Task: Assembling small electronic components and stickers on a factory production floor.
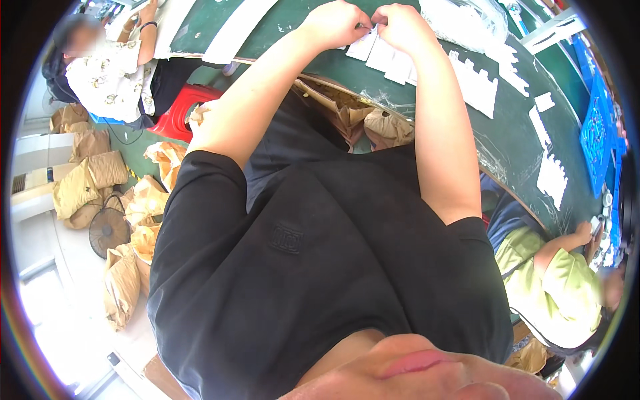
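Both my hands meet at the top edge of the view, over the green table. My left hand is closed in a pinch, thumb against fingers. Close beside it, my right hand is pinched too. A small white piece shows between the fingertips; the fingers hide most of it, and its kind is too small to tell. Just below my hands, several flat white rectangular pieces lie side by side in a slanting row on the table. Right of my right forearm are more white pieces with notched edges.
Clear plastic wrap with white parts lies at the upper right. Co-workers sit at the left and lower right. Blue trays line the far right. Paper bags stand under the table edge; a red stool is at left.
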Action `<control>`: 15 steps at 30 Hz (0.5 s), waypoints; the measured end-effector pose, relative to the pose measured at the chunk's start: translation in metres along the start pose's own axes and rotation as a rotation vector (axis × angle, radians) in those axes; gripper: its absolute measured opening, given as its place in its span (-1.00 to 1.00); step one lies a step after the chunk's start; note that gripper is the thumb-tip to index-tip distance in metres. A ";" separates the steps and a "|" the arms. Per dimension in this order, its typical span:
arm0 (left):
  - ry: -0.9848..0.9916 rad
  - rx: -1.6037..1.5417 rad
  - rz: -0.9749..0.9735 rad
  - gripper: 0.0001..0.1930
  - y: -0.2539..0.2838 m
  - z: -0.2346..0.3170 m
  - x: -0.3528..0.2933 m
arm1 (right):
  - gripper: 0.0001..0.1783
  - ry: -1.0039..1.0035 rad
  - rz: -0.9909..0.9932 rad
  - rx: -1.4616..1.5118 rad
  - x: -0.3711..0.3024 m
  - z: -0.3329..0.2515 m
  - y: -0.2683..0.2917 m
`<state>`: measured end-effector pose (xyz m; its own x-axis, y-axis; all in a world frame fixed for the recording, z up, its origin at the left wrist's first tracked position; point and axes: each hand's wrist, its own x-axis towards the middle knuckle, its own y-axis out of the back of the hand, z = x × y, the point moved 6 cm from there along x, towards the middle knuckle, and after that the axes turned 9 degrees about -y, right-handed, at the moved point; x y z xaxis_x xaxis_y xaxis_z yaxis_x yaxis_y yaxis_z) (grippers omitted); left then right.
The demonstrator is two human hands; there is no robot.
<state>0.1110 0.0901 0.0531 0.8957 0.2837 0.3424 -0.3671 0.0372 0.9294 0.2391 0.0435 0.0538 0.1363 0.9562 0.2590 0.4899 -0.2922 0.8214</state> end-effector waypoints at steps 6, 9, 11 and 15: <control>0.002 -0.058 -0.034 -0.82 -0.008 -0.016 0.006 | -0.81 -0.002 -0.022 -0.062 -0.001 -0.007 0.001; 0.004 -0.058 0.000 -0.84 -0.007 -0.013 0.007 | -0.81 0.010 -0.041 -0.053 0.000 -0.007 0.000; 0.008 -0.059 0.024 -0.84 -0.004 -0.005 0.009 | -0.82 -0.010 -0.020 -0.112 0.000 -0.003 -0.001; 0.006 -0.027 0.072 -0.85 -0.002 0.001 0.007 | -0.82 0.008 -0.009 -0.117 0.002 -0.001 -0.003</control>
<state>0.1184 0.0912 0.0534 0.8651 0.2924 0.4076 -0.4376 0.0426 0.8982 0.2371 0.0458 0.0523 0.1248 0.9588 0.2551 0.3874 -0.2838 0.8771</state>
